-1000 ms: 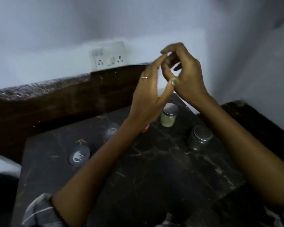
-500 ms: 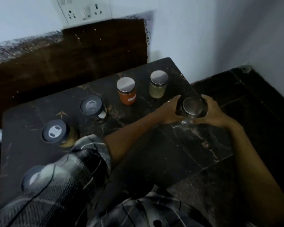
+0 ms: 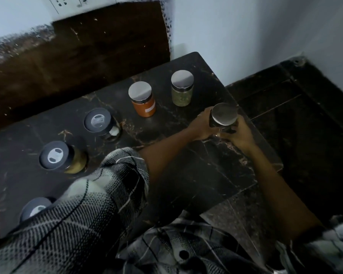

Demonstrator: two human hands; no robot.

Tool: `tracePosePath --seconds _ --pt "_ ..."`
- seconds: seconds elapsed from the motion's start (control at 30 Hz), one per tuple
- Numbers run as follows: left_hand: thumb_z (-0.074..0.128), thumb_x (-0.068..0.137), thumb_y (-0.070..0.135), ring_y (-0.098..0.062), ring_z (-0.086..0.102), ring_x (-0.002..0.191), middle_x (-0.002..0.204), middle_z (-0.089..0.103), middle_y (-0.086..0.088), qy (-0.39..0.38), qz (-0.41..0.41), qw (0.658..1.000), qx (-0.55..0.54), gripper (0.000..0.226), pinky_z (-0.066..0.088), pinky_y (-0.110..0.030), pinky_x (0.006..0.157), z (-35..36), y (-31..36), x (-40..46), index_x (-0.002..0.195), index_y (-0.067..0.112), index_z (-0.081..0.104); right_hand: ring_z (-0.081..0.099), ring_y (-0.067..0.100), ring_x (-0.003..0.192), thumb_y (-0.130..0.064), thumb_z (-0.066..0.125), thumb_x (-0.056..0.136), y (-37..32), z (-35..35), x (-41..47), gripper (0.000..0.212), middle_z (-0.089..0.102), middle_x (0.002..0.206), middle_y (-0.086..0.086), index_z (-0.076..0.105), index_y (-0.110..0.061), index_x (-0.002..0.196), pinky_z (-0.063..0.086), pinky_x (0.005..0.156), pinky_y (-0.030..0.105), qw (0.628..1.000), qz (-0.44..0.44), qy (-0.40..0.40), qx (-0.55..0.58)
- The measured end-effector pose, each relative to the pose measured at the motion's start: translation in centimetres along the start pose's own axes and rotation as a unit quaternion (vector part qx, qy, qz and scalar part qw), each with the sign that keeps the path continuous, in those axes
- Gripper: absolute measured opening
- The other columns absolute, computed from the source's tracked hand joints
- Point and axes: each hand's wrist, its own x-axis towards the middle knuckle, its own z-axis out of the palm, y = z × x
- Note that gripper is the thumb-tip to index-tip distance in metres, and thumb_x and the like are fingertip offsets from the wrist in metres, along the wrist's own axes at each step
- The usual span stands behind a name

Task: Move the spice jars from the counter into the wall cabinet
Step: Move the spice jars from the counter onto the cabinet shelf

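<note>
Glossy veined stone counter (image 3: 196, 175); matt metal-lidded jars (image 3: 142, 101).

Table (image 3: 186, 175): six jars. Back row, left to right: jar one (image 3: 143, 100), jar two (image 3: 182, 88). Right edge: jar three (image 3: 223, 117), between left hand (image 3: 201, 125) and right hand (image 3: 239, 133). Left side, back to front: jar four (image 3: 101, 124), jar five (image 3: 61, 157), jar six (image 3: 35, 207) partly behind a sleeve (image 3: 91, 210).

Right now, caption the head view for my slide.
Both hands, left hand and right hand, grip a dark jar above the counter.

Six lidded jars upright on counter (image 3: 196, 175): dark jar (image 3: 223, 118) at right edge; green jar (image 3: 182, 88), orange jar (image 3: 142, 101) behind; three black-lidded jars (image 3: 62, 157) left, nearest partly hidden.
</note>
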Motion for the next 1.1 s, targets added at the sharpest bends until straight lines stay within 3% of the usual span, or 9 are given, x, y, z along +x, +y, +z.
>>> tracePosePath --seconds 0.17,0.3,0.47,0.57,0.67,0.8,0.93,1.03,1.1 --pt "0.078 0.074 0.017 -0.025 0.048 0.124 0.136 0.049 -0.011 0.047 -0.004 0.998 -0.030 0.079 0.041 -0.037 0.104 -1.2 -0.4 -1.4 0.140 0.010 0.034 0.059 0.020 0.110 -0.028 0.086 0.059 -1.5 1.6 -0.7 0.081 0.061 0.125 0.001 0.045 -0.024 0.128 0.051 0.094 0.041 1.000 -0.011 0.012 -0.017" --pt "0.073 0.079 0.021 -0.022 0.046 0.128 0.141 0.047 -0.009 0.077 0.010 0.996 -0.051 0.075 0.037 -0.030 0.106 -5.0 -0.2 -4.0 0.142 0.013 0.033 0.059 0.016 0.107 -0.032 0.086 0.060 -5.6 2.9 -1.9 0.079 0.062 0.123 0.001 0.047 -0.024 0.128 0.049 0.088 0.029 0.998 -0.065 0.010 -0.005" --pt "0.071 0.081 0.029 -0.019 0.049 0.125 0.137 0.051 -0.006 0.175 0.051 0.983 -0.030 0.068 0.037 -0.027 0.105 -11.4 1.1 -8.3 0.139 0.016 0.038 0.059 0.014 0.104 -0.044 0.081 0.060 -13.1 5.4 -3.7 0.065 0.061 0.112 -0.005 0.052 -0.029 0.116 0.046 0.092 0.032 0.990 -0.130 -0.034 0.046" --pt "0.074 0.077 0.035 -0.002 0.053 0.116 0.125 0.055 0.015 0.251 0.092 0.963 -0.039 0.059 0.043 -0.022 0.100 -15.7 2.8 -11.1 0.129 0.023 0.048 0.059 0.019 0.106 -0.033 0.080 0.067 -18.0 6.7 -4.0 0.062 0.061 0.110 -0.002 0.054 -0.017 0.121 0.044 0.088 0.024 0.981 -0.185 -0.049 0.028" --pt "0.079 0.069 0.036 0.021 0.051 0.103 0.106 0.054 0.041 0.345 0.146 0.926 -0.039 0.052 0.040 0.003 0.082 -20.6 5.1 -14.6 0.113 0.039 0.051 0.062 0.017 0.099 -0.039 0.078 0.067 -23.8 8.1 -4.8 0.055 0.061 0.098 -0.009 0.058 -0.021 0.115 0.047 0.083 0.026 0.967 -0.253 -0.022 0.009" --pt "0.081 0.058 0.041 -0.003 0.053 0.113 0.116 0.053 0.013 0.414 0.136 0.895 -0.091 0.069 0.046 -0.019 0.094 -26.0 7.2 -18.2 0.119 0.038 0.049 0.060 0.015 0.097 -0.057 0.059 0.060 -32.2 10.2 -7.2 0.064 0.061 0.101 -0.009 0.058 -0.029 0.118 0.051 0.086 0.044 0.933 -0.358 0.045 0.004" --pt "0.083 0.067 0.020 -0.011 0.066 0.098 0.110 0.066 0.003 0.463 0.147 0.856 -0.174 0.056 0.056 -0.021 0.078 -30.7 9.1 -22.0 0.115 0.027 0.055 0.059 0.009 0.097 -0.059 0.060 0.062 -39.1 11.8 -10.0 0.066 0.058 0.102 -0.014 0.058 -0.028 0.120 0.050 0.085 0.035 0.889 -0.455 0.049 0.022" --pt "0.079 0.072 0.018 -0.013 0.069 0.094 0.105 0.070 0.000 0.474 0.159 0.838 -0.219 0.048 0.059 -0.030 0.076 -34.0 10.2 -25.4 0.115 0.022 0.058 0.059 -0.003 0.100 -0.055 0.074 0.061 -42.0 12.8 -11.7 0.065 0.057 0.113 -0.014 0.057 -0.033 0.120 0.051 0.082 0.016 0.886 -0.424 -0.080 0.171" --pt "0.078 0.071 0.023 -0.006 0.069 0.089 0.100 0.072 0.006 0.466 0.169 0.837 -0.233 0.044 0.057 -0.025 0.072 -36.0 10.8 -27.4 0.111 0.023 0.061 0.060 0.004 0.109 -0.054 0.072 0.061 -42.8 13.4 -12.3 0.060 0.061 0.122 -0.007 0.061 -0.035 0.117 0.052 0.092 0.028 0.868 -0.335 -0.222 0.291"
